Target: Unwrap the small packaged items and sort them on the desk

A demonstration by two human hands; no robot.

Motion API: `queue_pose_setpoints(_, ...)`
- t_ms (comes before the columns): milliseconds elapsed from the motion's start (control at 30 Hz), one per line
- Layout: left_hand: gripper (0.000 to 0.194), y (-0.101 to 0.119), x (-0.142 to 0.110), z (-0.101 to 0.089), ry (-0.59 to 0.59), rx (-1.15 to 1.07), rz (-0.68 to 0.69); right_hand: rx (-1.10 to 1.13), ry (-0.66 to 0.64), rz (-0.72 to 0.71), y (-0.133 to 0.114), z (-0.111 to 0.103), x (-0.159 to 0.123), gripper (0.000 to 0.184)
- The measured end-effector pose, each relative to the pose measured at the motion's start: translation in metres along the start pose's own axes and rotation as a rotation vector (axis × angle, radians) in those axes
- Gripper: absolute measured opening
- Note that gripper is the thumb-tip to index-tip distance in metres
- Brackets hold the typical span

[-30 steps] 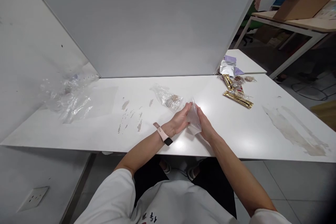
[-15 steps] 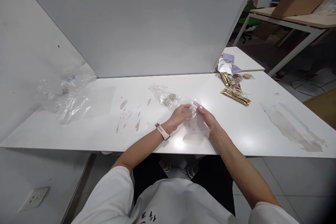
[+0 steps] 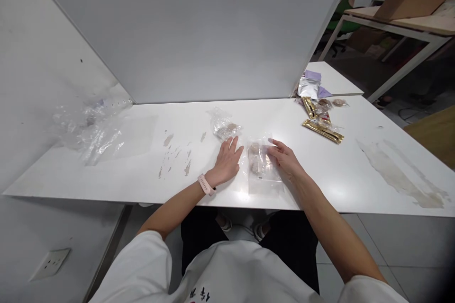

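Observation:
My left hand [image 3: 226, 163] is open, fingers spread, just in front of a crumpled clear wrapper [image 3: 227, 129] with a brownish round piece in it. The fingertips come close to that wrapper; whether they touch it I cannot tell. To its right, a clear plastic bag [image 3: 263, 182] lies on the white table, with pale round pieces [image 3: 255, 165] showing inside. My right hand [image 3: 287, 158] grips the bag's right edge between thumb and fingers.
A heap of clear plastic bags [image 3: 95, 132] lies against the left wall. Gold stick packets [image 3: 322, 130], small wrapped pieces [image 3: 325, 103] and a silver pouch [image 3: 309, 87] sit at the far right. A tall white panel [image 3: 213, 33] stands behind the table.
My left hand has let go of the clear bag and moved left toward the crumpled wrapper, its fingers spreading. The bag now lies flatter, with pale round pieces visible. My right hand stays at its edge.

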State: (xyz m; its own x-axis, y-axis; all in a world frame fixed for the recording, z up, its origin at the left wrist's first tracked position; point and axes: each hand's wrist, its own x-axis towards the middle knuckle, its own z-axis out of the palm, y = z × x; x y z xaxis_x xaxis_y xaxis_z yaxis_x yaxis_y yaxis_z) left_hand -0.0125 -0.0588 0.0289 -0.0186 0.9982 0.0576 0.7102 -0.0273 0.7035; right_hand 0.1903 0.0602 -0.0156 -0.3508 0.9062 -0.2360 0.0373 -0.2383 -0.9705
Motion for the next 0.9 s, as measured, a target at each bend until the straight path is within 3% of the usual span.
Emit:
queue_pose_setpoints(100,0.049,0.001,-0.002,0.005,0.049,0.074,0.017,0.027,0.007,0.009,0.003,0.0,0.0,0.06)
queue_pose_setpoints(167,0.049,0.002,0.001,0.01,0.025,-0.009,-0.021,0.081,0.003,0.016,0.005,0.001,0.001,0.058)
queue_pose_setpoints(267,0.066,0.005,0.009,0.016,0.002,-0.295,-0.145,0.134,0.005,0.022,0.007,0.003,0.001,0.059)
queue_pose_setpoints(400,0.092,0.017,0.02,0.015,-0.033,-0.818,-0.401,0.03,0.071,-0.041,0.006,0.012,-0.003,0.063)
queue_pose_setpoints(500,0.081,0.025,0.024,0.008,-0.088,-1.05,-0.528,-0.138,0.072,-0.179,0.008,0.02,-0.008,0.057)
queue_pose_setpoints(667,0.022,0.029,0.025,0.003,-0.223,-1.037,-0.562,-0.335,0.114,-0.363,0.015,0.032,-0.006,0.042)
queue_pose_setpoints(733,0.021,0.03,0.027,0.005,-0.233,-0.976,-0.567,-0.321,0.144,-0.373,0.014,0.038,0.001,0.037)
queue_pose_setpoints(900,0.029,0.027,0.04,0.014,-0.167,-0.846,-0.546,-0.2,0.099,-0.196,-0.011,0.044,0.015,0.038)
